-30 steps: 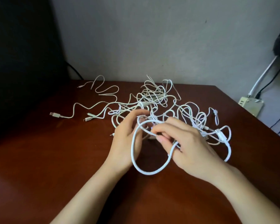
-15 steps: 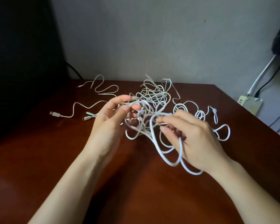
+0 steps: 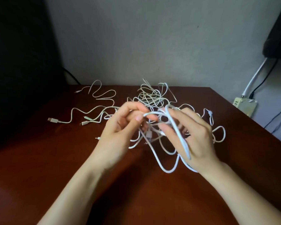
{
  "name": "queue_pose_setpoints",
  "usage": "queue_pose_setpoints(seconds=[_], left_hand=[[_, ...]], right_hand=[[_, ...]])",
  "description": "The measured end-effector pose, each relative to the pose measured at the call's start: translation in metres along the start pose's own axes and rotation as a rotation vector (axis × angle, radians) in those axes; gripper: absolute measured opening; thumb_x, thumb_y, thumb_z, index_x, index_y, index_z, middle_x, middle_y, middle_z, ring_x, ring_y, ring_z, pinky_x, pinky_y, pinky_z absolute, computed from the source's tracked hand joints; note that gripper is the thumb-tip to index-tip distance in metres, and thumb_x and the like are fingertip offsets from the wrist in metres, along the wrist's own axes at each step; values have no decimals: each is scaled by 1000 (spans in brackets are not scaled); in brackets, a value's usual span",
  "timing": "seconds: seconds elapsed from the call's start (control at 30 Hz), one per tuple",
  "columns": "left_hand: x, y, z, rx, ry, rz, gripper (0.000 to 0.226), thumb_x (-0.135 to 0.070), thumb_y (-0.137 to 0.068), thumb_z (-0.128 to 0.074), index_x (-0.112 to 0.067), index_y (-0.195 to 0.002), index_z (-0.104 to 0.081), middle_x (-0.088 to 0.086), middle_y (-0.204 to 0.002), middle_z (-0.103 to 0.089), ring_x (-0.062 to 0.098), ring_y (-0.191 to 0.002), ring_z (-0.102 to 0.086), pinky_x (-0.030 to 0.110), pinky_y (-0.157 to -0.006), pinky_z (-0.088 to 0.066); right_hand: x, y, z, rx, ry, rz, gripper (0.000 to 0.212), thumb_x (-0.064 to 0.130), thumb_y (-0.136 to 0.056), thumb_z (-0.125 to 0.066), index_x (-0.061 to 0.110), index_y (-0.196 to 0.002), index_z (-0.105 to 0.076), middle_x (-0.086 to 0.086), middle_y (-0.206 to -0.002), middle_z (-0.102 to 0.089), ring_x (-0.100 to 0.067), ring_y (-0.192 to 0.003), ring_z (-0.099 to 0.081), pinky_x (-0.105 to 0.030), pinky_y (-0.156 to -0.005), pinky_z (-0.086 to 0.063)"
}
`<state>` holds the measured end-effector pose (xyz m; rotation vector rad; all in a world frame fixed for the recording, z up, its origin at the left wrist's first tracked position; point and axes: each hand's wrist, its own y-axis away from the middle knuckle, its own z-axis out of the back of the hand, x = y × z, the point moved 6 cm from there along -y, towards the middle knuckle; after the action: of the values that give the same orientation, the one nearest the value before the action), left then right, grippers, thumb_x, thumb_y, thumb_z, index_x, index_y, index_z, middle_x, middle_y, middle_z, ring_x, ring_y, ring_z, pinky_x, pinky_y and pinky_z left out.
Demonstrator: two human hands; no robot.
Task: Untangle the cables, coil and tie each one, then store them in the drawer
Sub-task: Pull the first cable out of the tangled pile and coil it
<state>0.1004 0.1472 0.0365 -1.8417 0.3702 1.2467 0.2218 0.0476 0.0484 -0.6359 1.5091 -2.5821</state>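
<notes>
So, both hands were up over the worktop [image 3: 55,168] w/ the cables [image 3: 150,96] bunched between & behind them. Left hand [image 3: 118,137] fingers [image 3: 138,118] pinched a white strand at its bend. Right hand [image 3: 195,137] fingers [image 3: 165,127] were curled round a thicker cable [image 3: 180,137] that ran down across the palm, w/ a loop [image 3: 169,171] hanging below. Rest of the tangle lay on the worktop, loose ends trailing left, incl a USB plug [image 3: 52,119]. Power strip [image 3: 245,105] sat past the right edge.
</notes>
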Motion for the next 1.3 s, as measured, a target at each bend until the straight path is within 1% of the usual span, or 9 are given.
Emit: queue_pose_setpoints(seconds=[0.13, 0.33, 0.47, 0.67, 0.87, 1.0, 1.1, 1.17, 1.3], left_hand=[[0, 2, -9, 69, -71, 6, 12, -14, -93, -46, -14, -99, -55, -2, -80, -69, 10, -77, -60, 19, -76, -48], [7, 2, 6, -71, -81, 66, 24, -35, -91, -53, -25, -111, -63, -2, -114, -68, 21, -107, -62, 46, -99, -44], [13, 2, -4, 17, -294, 44, 35, -27, -88, -54, -32, -122, -59, -17, -121, -63, 9, -117, -56, 25, -99, -44], [26, 7, -23, 150, -452, 1, 25, -18, -91, -54, -24, -115, -61, -15, -101, -66, 4, -97, -62, 25, -86, -46], [27, 5, -7, 24, -540, 17, 19, -22, -98, -51, -11, -87, -63, 0, -76, -60, 14, -71, -55, 30, -67, -44], [22, 6, 4, -115, -614, 18, 19, -20, -95, -57, -12, -83, -69, 9, -78, -64, 27, -74, -56, 41, -69, -45], [16, 8, 9, -217, -725, 3, 21, -15, -90, -62, -32, -83, -72, -9, -78, -68, 9, -80, -62, 21, -70, -48], [11, 9, 12, -260, -850, -53, 13, -18, -89, -65, -23, -91, -76, -17, -79, -63, 3, -77, -59, 10, -66, -39], [2, 10, 13, -296, -1102, -171, 17, -27, -83, -61, -21, -87, -76, -10, -72, -54, 19, -71, -53, 27, -60, -37]], right_hand=[[-6, 0, -5, 64, 38, -52, 21, 24, -90, -62, 11, -103, -72, 15, -80, -54, 1, -68, -53, -12, -65, -40], [-19, -3, 3, -69, -248, -336, 16, 16, -92, -60, 29, -89, -69, 9, -62, -56, -7, -50, -57, -17, -49, -45], [-16, -8, 1, -60, -501, -446, 24, 11, -95, -53, 30, -88, -66, 10, -74, -64, -6, -52, -59, -16, -45, -44], [0, -5, -10, 169, -540, -377, 21, 10, -94, -55, 27, -95, -67, 8, -66, -60, -4, -49, -55, -14, -49, -45], [-15, -9, 6, -82, -452, -465, 20, 8, -95, -54, 24, -92, -67, 20, -49, -52, -3, -40, -38, -13, -44, -32], [-20, -13, 19, -127, -409, -419, 18, 15, -95, -54, 28, -92, -66, 27, -56, -55, 7, -55, -51, -11, -61, -34], [-8, -12, 17, -84, -423, -326, 12, 17, -91, -59, 27, -93, -66, 18, -69, -63, 3, -63, -56, -8, -62, -37], [1, -9, 13, -18, -355, -254, 6, 30, -90, -61, 32, -91, -66, -8, -71, -64, -14, -63, -56, -24, -58, -39], [9, -6, -1, 185, -447, -257, 47, 69, -78, -55, 27, -89, -72, 8, -58, -48, -19, -52, -41, -34, -52, -33]])
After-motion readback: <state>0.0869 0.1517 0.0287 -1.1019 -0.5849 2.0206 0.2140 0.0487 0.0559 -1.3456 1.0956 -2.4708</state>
